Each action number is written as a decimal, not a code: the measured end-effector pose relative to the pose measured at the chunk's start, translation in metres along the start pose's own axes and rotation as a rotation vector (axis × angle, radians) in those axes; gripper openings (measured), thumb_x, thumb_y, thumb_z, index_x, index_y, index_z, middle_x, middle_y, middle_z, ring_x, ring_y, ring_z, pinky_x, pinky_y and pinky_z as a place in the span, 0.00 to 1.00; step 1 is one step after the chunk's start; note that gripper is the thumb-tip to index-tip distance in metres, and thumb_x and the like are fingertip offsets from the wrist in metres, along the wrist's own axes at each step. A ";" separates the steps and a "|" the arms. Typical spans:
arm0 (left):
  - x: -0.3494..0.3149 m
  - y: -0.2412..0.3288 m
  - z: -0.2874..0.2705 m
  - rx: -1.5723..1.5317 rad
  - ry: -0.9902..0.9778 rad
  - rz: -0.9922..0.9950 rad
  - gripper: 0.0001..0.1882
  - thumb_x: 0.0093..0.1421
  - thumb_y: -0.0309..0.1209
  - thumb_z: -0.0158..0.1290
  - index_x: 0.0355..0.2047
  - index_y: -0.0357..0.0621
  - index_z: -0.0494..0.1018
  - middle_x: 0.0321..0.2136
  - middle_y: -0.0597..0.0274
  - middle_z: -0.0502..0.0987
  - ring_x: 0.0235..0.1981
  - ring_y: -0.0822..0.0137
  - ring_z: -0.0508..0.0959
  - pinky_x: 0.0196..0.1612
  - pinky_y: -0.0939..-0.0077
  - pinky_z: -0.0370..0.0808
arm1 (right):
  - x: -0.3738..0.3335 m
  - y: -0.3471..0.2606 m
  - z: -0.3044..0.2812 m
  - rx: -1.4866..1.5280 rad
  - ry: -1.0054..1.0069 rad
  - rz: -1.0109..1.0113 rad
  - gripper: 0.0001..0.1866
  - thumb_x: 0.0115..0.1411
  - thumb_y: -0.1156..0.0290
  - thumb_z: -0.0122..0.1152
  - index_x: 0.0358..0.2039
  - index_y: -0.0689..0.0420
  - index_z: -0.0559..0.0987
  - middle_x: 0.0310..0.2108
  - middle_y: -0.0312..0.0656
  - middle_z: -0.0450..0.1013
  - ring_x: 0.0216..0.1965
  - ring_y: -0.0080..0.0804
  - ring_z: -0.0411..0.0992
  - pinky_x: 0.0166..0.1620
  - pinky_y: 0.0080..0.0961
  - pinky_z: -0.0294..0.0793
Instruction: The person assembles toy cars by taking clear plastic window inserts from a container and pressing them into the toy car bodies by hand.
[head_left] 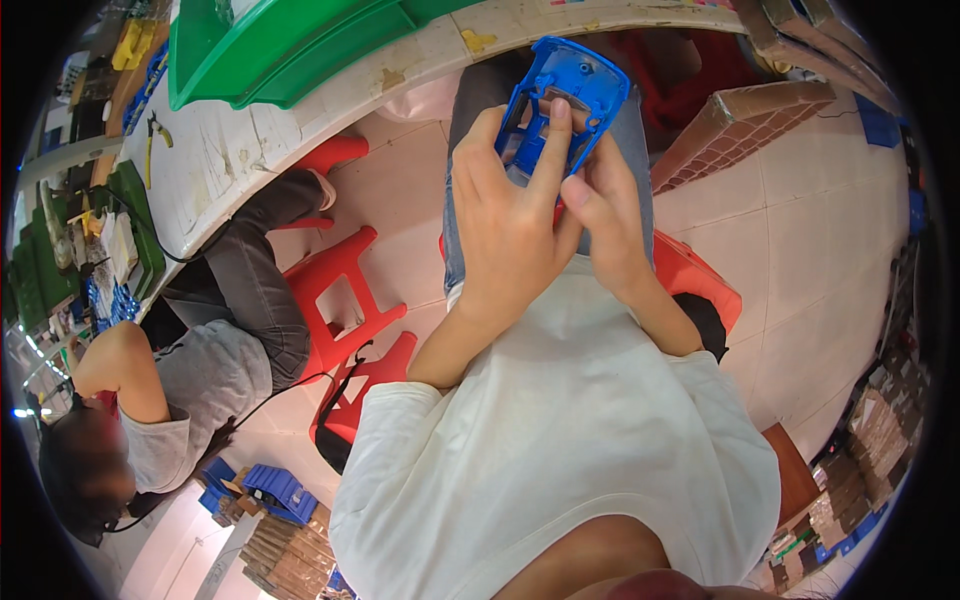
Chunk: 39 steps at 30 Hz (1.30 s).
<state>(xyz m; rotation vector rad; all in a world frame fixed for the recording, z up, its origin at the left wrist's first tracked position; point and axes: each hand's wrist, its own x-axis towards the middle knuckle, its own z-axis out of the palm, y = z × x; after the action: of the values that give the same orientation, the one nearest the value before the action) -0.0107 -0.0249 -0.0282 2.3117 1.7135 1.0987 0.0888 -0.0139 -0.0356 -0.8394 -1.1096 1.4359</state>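
A blue plastic shell point(585, 70), shaped like a toy car body with window-like openings, is tilted above my lap with its hollow inner side showing. My left hand point(512, 205) holds it along the left edge, and its index finger reaches into the hollow. From the right and underneath, my right hand point(615, 205) grips the shell's lower right side, the thumb near its lower end. Some right fingers are hidden behind the shell. What lies under my left fingertip is too small to make out.
A worn white table point(205, 170) curves across the front, with a green bin point(290, 60) and yellow-handled pliers point(152, 145) on it. At left a person point(215, 350) sits near red stools point(345, 295). A wrapped carton point(735, 130) stands on the floor at right.
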 end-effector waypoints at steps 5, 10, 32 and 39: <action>0.008 -0.013 -0.001 -0.055 -0.019 0.025 0.30 0.41 0.28 0.54 0.49 0.44 0.65 0.43 0.41 0.58 0.41 0.45 0.62 0.42 0.60 0.62 | 0.010 0.004 0.004 -0.091 -0.004 -0.124 0.29 0.49 0.63 0.55 0.48 0.66 0.59 0.39 0.45 0.65 0.40 0.26 0.63 0.43 0.21 0.63; 0.010 -0.010 -0.009 -0.067 -0.087 0.008 0.30 0.43 0.30 0.53 0.51 0.46 0.63 0.44 0.37 0.58 0.44 0.42 0.61 0.46 0.59 0.61 | 0.006 0.002 0.001 -0.228 -0.022 -0.157 0.30 0.48 0.65 0.55 0.48 0.67 0.59 0.39 0.48 0.65 0.41 0.32 0.65 0.45 0.25 0.63; 0.016 -0.350 -0.141 0.909 0.293 -0.704 0.18 0.46 0.38 0.53 0.35 0.41 0.70 0.31 0.42 0.67 0.34 0.45 0.69 0.37 0.58 0.66 | 0.176 -0.134 -0.209 -1.325 0.785 -0.787 0.11 0.47 0.70 0.52 0.31 0.62 0.70 0.32 0.49 0.67 0.38 0.45 0.63 0.41 0.36 0.62; 0.033 -0.325 -0.163 1.007 0.508 -0.489 0.17 0.50 0.38 0.49 0.41 0.49 0.69 0.43 0.49 0.66 0.41 0.51 0.68 0.41 0.61 0.66 | 0.178 -0.141 -0.251 -1.230 0.749 -0.852 0.09 0.47 0.70 0.52 0.28 0.61 0.71 0.29 0.48 0.68 0.35 0.45 0.65 0.40 0.35 0.63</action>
<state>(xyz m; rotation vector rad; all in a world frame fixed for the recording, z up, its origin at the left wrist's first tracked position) -0.3634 0.0696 -0.0339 1.7591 3.3997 0.8500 0.3384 0.2040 0.0330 -1.3142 -1.4100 -0.4063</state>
